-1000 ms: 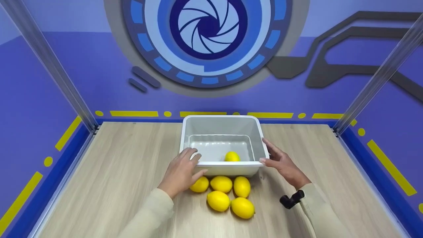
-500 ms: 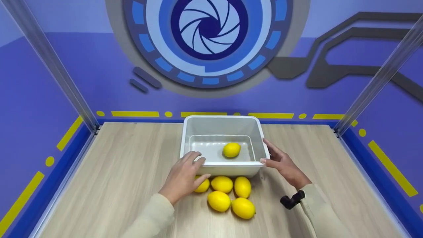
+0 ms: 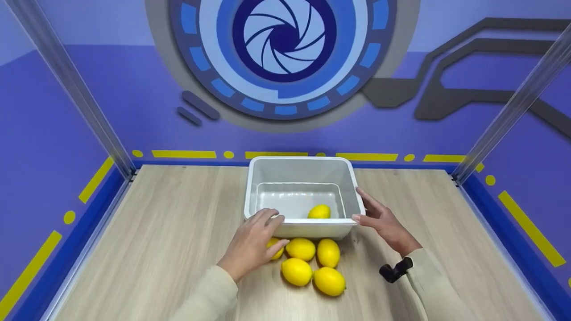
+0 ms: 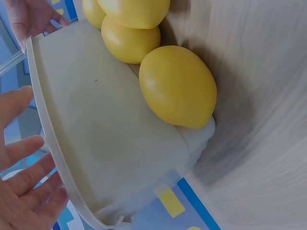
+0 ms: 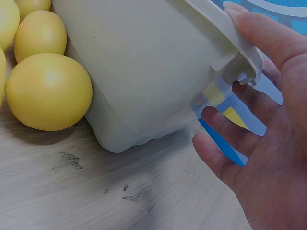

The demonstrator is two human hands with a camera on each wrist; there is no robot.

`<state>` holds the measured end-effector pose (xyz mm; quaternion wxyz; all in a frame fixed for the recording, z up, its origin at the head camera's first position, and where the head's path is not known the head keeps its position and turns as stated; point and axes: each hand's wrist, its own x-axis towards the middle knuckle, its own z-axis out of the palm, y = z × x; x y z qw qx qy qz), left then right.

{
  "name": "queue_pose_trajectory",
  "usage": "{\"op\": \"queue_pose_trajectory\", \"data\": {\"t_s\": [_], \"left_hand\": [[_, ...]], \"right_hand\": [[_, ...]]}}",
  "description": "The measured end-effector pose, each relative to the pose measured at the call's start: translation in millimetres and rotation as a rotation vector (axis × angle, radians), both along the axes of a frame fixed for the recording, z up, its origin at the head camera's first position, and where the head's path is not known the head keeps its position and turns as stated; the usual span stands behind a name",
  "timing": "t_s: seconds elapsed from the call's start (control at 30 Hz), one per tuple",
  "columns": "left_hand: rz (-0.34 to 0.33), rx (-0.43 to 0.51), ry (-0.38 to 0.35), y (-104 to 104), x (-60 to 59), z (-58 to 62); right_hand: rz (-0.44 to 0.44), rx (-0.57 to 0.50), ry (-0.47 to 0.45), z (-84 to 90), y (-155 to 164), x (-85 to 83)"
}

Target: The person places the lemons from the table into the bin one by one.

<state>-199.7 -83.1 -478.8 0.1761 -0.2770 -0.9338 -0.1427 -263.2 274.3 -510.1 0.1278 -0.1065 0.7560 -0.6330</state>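
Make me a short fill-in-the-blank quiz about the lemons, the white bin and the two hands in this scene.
1. The number of lemons inside the white bin is ____.
2. On the wooden table in front of the bin lie ____ lemons.
3. The right hand touches the bin's ____ side.
4. The left hand partly covers a ____ on the table.

Missing words: one; five; right; lemon

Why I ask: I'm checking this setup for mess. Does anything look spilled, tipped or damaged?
Nothing is spilled or broken. The white bin sits level with one lemon inside and five lemons clustered against its near side. The only blemish is some dark scuff marks on the wooden tabletop beside the bin.
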Motion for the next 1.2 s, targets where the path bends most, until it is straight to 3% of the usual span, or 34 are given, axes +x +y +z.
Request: {"op": "queue_pose_trajectory", "data": {"t_s": [0.33,0.83,1.2], "left_hand": [[-0.034,0.02,0.042,3.3,3.9,0.1],[-0.128,0.106,0.136,8.0,19.8,-2.8],[-0.187,0.071,0.176,17.8,27.7,-11.7]], "right_hand": [[-0.012,0.012,0.004,3.4,-0.7,0.1],[-0.012,0.061,0.009,2.3,0.8,1.6],[-0.013,0.042,0.003,1.7,0.6,0.1]]}}
